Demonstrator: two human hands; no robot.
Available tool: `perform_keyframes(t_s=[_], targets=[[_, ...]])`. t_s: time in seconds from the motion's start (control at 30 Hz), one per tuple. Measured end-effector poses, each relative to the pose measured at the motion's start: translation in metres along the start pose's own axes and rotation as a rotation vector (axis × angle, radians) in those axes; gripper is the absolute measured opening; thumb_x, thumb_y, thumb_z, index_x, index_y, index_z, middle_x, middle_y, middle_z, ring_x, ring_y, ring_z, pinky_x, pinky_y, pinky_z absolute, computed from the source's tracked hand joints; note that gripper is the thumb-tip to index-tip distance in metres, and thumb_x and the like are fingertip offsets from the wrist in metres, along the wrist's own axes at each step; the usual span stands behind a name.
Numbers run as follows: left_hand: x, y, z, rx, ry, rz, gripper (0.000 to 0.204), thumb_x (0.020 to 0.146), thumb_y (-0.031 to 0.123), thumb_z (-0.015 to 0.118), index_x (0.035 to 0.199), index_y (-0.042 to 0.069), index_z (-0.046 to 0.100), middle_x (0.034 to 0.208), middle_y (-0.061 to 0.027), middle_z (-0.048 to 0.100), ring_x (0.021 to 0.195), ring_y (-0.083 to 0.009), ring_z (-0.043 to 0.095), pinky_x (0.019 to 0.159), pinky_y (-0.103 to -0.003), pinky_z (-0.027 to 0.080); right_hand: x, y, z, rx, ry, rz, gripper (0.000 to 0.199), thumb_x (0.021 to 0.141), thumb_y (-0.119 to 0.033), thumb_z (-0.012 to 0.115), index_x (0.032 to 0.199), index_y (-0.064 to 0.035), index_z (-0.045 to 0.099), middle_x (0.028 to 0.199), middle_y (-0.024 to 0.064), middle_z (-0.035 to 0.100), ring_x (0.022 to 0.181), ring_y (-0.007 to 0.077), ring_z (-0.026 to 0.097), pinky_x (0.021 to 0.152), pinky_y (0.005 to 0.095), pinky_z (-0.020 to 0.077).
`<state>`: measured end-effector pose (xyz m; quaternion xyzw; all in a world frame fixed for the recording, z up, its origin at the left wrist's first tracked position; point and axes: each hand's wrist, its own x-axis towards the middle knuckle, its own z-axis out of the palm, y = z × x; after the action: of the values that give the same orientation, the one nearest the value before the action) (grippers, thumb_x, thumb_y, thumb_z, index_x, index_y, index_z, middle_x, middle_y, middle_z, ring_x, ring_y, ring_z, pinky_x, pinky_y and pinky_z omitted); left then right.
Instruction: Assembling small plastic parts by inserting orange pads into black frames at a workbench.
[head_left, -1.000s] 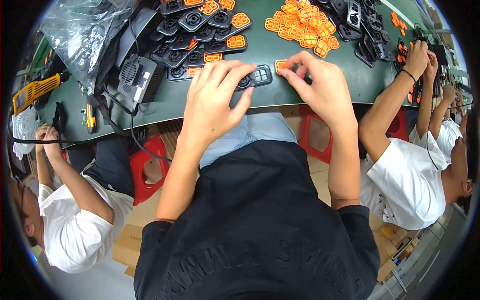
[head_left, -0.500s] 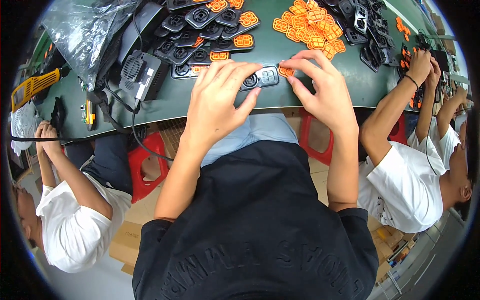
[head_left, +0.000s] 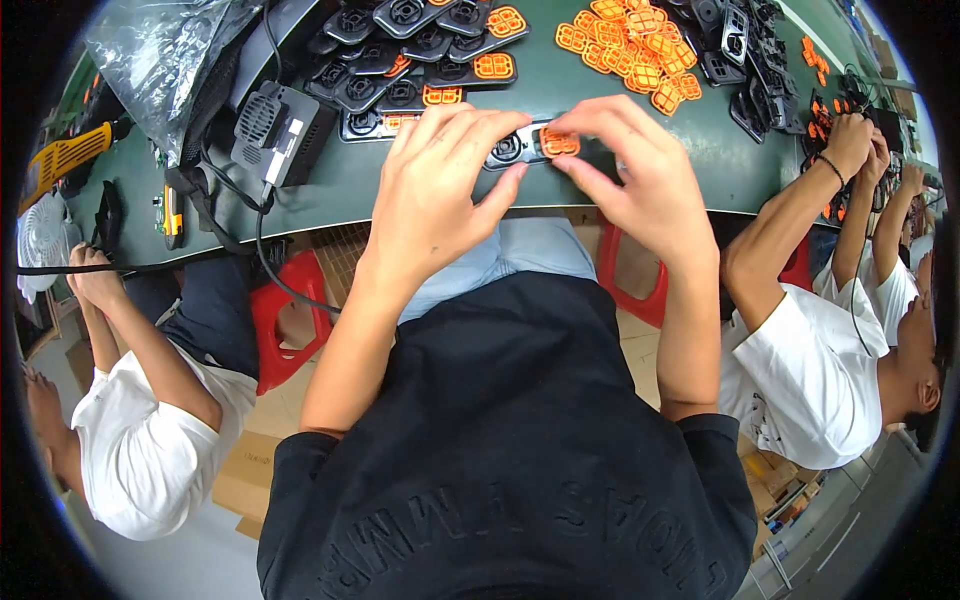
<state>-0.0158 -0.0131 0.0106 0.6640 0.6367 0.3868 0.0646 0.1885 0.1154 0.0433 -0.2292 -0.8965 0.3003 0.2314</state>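
Between my two hands, over the near part of the green table, is a black plastic housing (head_left: pixel 505 150) with a round control at one end. My left hand (head_left: pixel 437 185) grips its left end between thumb and fingers. My right hand (head_left: pixel 640 175) pinches an orange rubber keypad (head_left: pixel 558 143) by its right side. The keypad lies over the right end of the housing; whether it is seated there, I cannot tell. Beyond my left hand are stacked black housings (head_left: pixel 360 92), several with orange keypads fitted. A heap of loose orange keypads (head_left: pixel 640 45) lies beyond my right hand.
More black housings (head_left: pixel 745 70) are piled at the far right of the green table (head_left: pixel 400 205). On the left stand a dark boxy device (head_left: pixel 275 135) with cables, a clear plastic bag (head_left: pixel 165 70) and a yellow tool (head_left: pixel 70 160). Co-workers sit on both sides.
My right hand has brought the orange keypad leftward, from beside the housing to over its right end. My left hand keeps its grip on the housing. The view has shifted slightly.
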Motion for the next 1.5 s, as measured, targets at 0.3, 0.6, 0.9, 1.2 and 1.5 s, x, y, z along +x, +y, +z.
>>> perform_keyframes(t_s=[0.3,0.6,0.9,1.2,1.5], targets=[[-0.001,-0.001,0.002,0.002,0.019,0.014,0.042,0.086,0.015,0.084,0.127,0.012,0.073,0.117,-0.0059,0.076,0.116,-0.0291,0.067,0.096,-0.044,0.052,-0.001,-0.003,0.014,-0.031,-0.002,0.029,0.021,0.093,-0.014,0.081,0.114,-0.0126,0.078,0.118,0.0054,0.073,0.091,0.0297,0.077,0.077,0.0398,0.0619],[0.001,0.001,-0.001,-0.016,-0.004,-0.005,0.044,0.085,0.012,0.086,0.127,0.009,0.075,0.12,-0.0085,0.077,0.115,-0.032,0.067,0.101,-0.045,0.053,-0.003,-0.004,0.02,-0.109,0.054,0.047,0.017,0.094,-0.017,0.082,0.11,-0.0134,0.079,0.114,0.0034,0.072,0.084,0.0277,0.077,0.071,0.0394,0.0613],[-0.002,0.007,0.003,0.116,-0.043,0.085,0.041,0.09,0.013,0.08,0.131,0.015,0.074,0.127,0.0008,0.076,0.119,-0.0258,0.066,0.097,-0.043,0.049,0.002,-0.015,0.017,-0.047,0.055,0.149,0.027,0.092,-0.013,0.083,0.116,-0.0095,0.072,0.106,0.0058,0.075,0.091,0.0299,0.077,0.076,0.0416,0.0609],[-0.004,0.011,0.003,0.239,-0.1,0.13,0.039,0.094,0.024,0.079,0.133,0.025,0.076,0.131,0.0051,0.073,0.123,-0.0231,0.063,0.098,-0.045,0.045,-0.007,0.007,-0.01,0.819,0.182,0.135,0.009,0.101,-0.012,0.069,0.103,-0.0066,0.062,0.07,-0.0054,0.046,0.058,0.0054,0.042,0.054,0.0257,0.0334],[-0.007,0.01,0.007,0.283,-0.102,0.135,0.043,0.092,0.024,0.079,0.135,0.026,0.075,0.133,0.0039,0.072,0.124,-0.0238,0.062,0.099,-0.048,0.046,0.022,0.022,0.003,1.57,0.377,0.162,0.06,0.115,-0.045,0.038,0.061,-0.0197,0.029,0.053,-0.0056,0.027,0.054,0.0126,0.023,0.061,0.0345,0.0276]])
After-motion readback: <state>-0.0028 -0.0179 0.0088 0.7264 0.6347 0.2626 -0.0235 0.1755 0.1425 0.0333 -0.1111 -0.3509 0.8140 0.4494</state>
